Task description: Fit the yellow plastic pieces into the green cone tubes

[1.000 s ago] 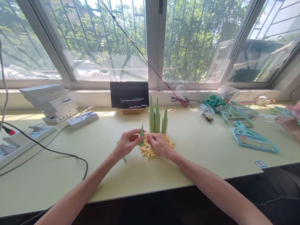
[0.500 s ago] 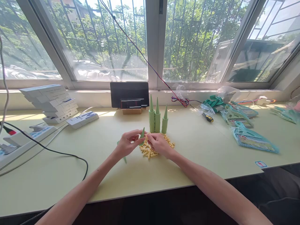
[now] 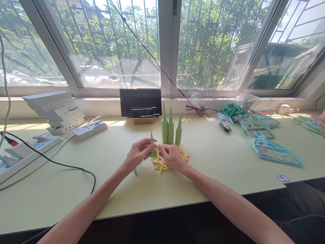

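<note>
My left hand (image 3: 139, 153) is closed on a small green cone (image 3: 152, 151), which stands upright with its tip pointing up. Close beside it, my right hand (image 3: 171, 156) has thumb and fingers pinched together; whatever is between them is too small to make out. Under and around the right hand lies a pile of short yellow pegs (image 3: 160, 165). Behind the pile stand three green columns with pointed tops (image 3: 170, 130), two side by side and one slightly apart. Another green pointed piece (image 3: 135, 172) lies on the table, partly hidden by my left hand.
A dark tablet (image 3: 140, 100) leans at the back. White boxes (image 3: 58, 108) and a power strip (image 3: 43, 145) with cables occupy the left. On the right lie a yellow-black tool (image 3: 225, 127) and bagged dustpan sets (image 3: 275, 149). Another person's hand (image 3: 322, 123) shows at the right edge.
The green cone in my left hand has turned from tilted to upright and dropped slightly. My right hand has barely moved. The other person's hand at the right edge has shifted.
</note>
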{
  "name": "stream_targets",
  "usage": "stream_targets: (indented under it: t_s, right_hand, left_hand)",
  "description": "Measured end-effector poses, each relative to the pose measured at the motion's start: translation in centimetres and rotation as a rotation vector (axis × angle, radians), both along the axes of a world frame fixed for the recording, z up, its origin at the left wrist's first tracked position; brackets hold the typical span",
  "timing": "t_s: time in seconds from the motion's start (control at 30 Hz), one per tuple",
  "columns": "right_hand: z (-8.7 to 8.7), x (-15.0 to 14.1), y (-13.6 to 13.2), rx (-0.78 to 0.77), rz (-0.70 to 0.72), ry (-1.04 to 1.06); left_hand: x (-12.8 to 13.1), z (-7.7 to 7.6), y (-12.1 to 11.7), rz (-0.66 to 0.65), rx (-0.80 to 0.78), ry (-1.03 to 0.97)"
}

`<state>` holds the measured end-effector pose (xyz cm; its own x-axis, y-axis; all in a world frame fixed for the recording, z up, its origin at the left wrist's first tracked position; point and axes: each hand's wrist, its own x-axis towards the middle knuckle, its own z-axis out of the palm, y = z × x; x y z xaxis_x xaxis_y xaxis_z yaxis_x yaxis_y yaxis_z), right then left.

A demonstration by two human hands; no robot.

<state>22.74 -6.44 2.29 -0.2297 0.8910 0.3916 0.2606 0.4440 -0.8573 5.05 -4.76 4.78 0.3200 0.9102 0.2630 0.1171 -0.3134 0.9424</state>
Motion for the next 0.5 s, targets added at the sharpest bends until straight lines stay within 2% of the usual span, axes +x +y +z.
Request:
stream_targets:
  t_s: [0.2,0.5]
  right_hand:
    - [0.01,-0.16,-0.52,0.126,0.022,-0.118]
    - [-0.24,-0.19,-0.56,0.156,0.058,-0.152]
  left_hand:
    - [-0.36,-0.38,0.43,-0.038,-0.038,-0.006]
    - [-0.20,-0.54,0.32,-0.116,-0.027,0.071]
